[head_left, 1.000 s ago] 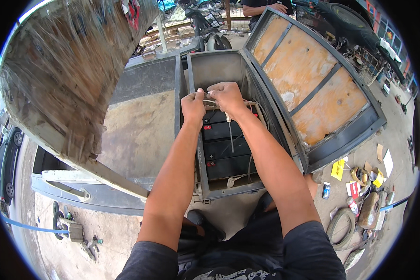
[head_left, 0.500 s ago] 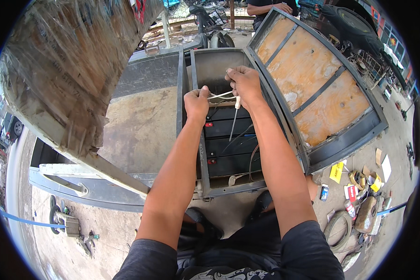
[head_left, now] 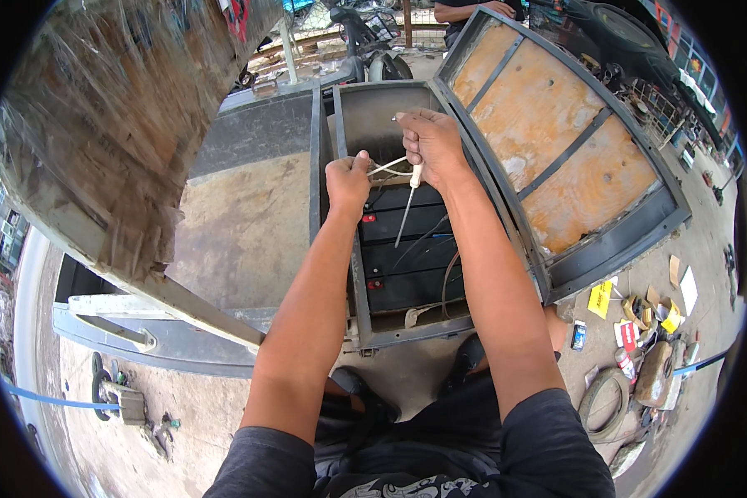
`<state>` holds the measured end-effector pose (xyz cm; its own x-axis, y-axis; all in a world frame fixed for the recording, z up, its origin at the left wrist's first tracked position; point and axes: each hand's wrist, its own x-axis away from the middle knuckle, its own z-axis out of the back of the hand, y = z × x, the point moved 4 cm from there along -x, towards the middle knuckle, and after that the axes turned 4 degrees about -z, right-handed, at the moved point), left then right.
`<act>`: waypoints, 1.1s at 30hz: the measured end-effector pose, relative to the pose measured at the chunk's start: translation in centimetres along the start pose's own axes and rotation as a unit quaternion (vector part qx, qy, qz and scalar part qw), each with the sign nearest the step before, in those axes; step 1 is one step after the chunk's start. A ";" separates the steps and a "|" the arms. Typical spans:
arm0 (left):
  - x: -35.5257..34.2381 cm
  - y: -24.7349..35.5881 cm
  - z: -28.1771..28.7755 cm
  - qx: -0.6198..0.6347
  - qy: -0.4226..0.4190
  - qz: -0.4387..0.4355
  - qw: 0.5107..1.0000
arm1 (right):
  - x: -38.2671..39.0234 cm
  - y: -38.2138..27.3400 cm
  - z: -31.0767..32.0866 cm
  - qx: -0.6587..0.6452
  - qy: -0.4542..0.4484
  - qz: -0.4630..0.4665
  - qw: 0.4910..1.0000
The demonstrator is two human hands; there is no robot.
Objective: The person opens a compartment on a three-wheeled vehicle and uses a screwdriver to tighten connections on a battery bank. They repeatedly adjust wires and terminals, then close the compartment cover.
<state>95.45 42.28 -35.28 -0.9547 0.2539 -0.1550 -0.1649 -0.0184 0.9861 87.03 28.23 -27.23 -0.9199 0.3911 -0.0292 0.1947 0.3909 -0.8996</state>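
— Looking inside the metal compartment [head_left: 365,108]: what's there?
— Black batteries [head_left: 407,249]. Left hand [head_left: 348,177] grips pale wires [head_left: 388,167]; right hand [head_left: 429,141] clenches a screwdriver [head_left: 406,212].
— Obstructions?
— Hinged lid [head_left: 556,141] stands open rightward.

Small red labels [head_left: 368,218] on the black batteries [head_left: 407,249].

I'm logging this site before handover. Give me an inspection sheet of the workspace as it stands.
Surface: bare, dusty concrete ground.
Job's things: open metal compartment holding black batteries; hinged lid raised, rusty inside.
Clutter: small boxes and cans, a tyre at right.
Grips: left hand closed on pale cords; right hand closed on a screwdriver.
Cables: wires over the batteries; blue hose at left.
Surroundings: another person beyond.
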 end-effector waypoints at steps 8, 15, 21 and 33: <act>-0.5 -0.6 -0.6 -0.095 -0.041 -0.100 0.990 | -0.7 1.3 2.2 0.250 0.031 -0.069 0.965; -0.5 -0.7 -0.4 -0.062 -0.048 -0.061 0.995 | -1.7 3.4 1.3 0.346 -0.037 0.021 0.937; 0.6 0.4 -0.8 0.036 -0.064 0.045 0.996 | -2.3 4.9 2.0 0.357 -0.026 0.017 0.934; 0.9 0.9 -0.2 0.117 -0.061 0.090 0.987 | -1.0 4.3 -0.2 0.444 -0.008 0.115 0.889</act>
<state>94.40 42.29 -34.53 -0.9237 0.3825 0.0187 0.0807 0.1466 0.9859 88.81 29.71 -31.01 -0.8967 0.3613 -0.2557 0.0384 -0.5119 -0.8582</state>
